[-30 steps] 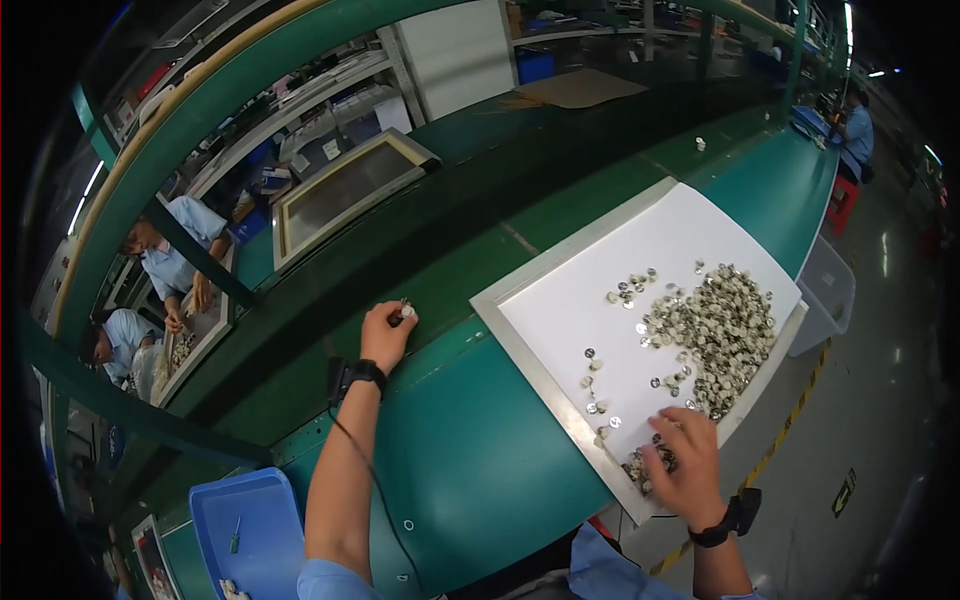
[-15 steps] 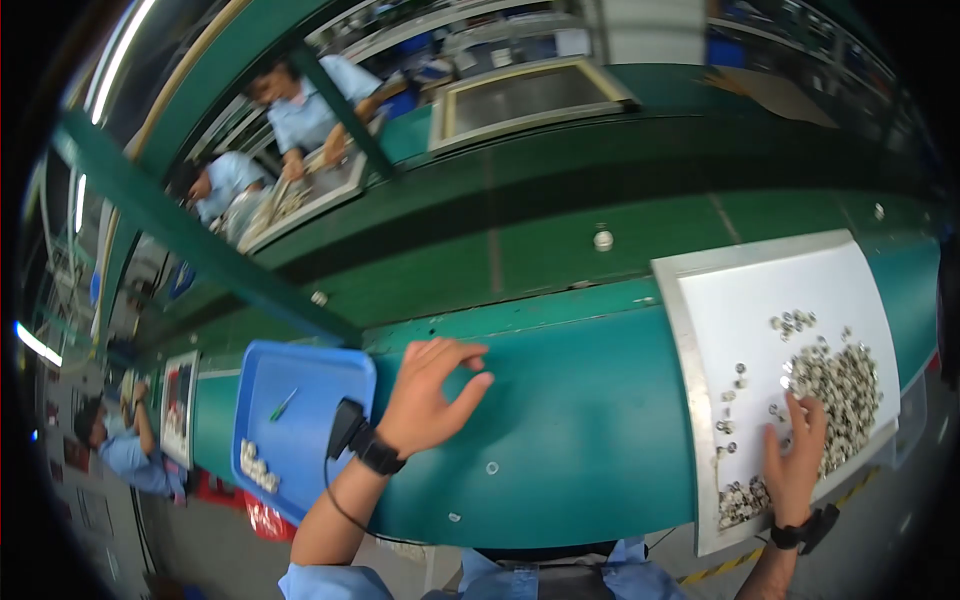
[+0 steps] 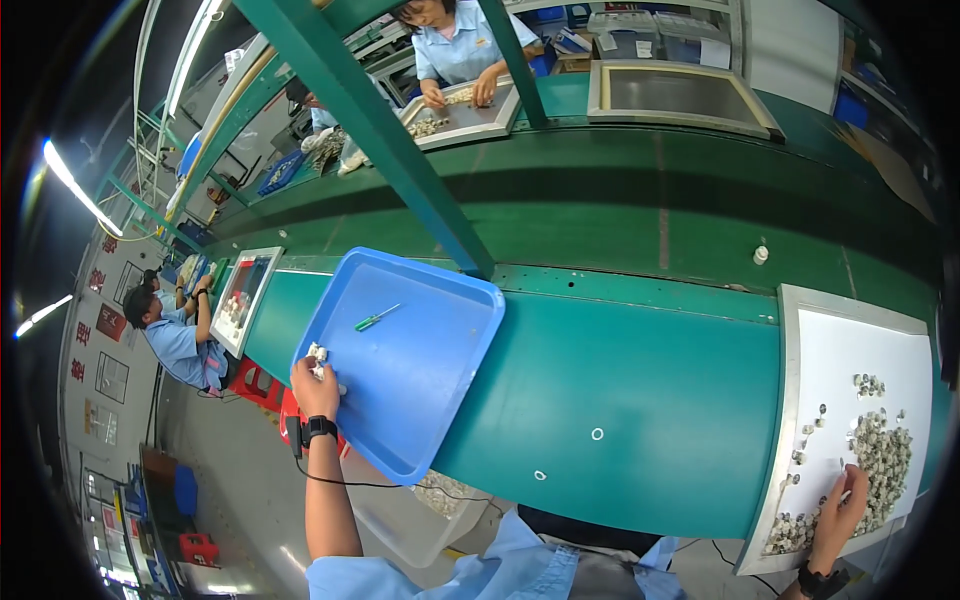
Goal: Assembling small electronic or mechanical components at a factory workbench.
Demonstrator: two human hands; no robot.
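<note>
My left hand [image 3: 316, 392] is at the left rim of the blue tray [image 3: 425, 400], its fingers curled around one of the small white parts [image 3: 317, 352] clustered there. Some of its fingertips are hidden by the hand itself. A small green-handled screwdriver [image 3: 376, 318] lies in the same tray. On the right, my right hand [image 3: 840, 515] is over a white-lined framed board [image 3: 850, 345]. Its thumb and fingers pinch a tiny metallic part [image 3: 842, 463]. Beside that hand is a big pile of small round silver-and-white parts [image 3: 882, 455], with smaller groups nearby.
Two small white rings [image 3: 597, 434] lie on the green bench [image 3: 660, 390] between tray and board. A green post [image 3: 400, 150] slants up behind the tray. A white part [image 3: 761, 255] stands on the green belt beyond. Co-workers [image 3: 462, 45] sit across and to the left.
My left hand has moved left and down from above the bench to the white parts in the tray. My right hand stays at the board by the pile. The view has turned left.
</note>
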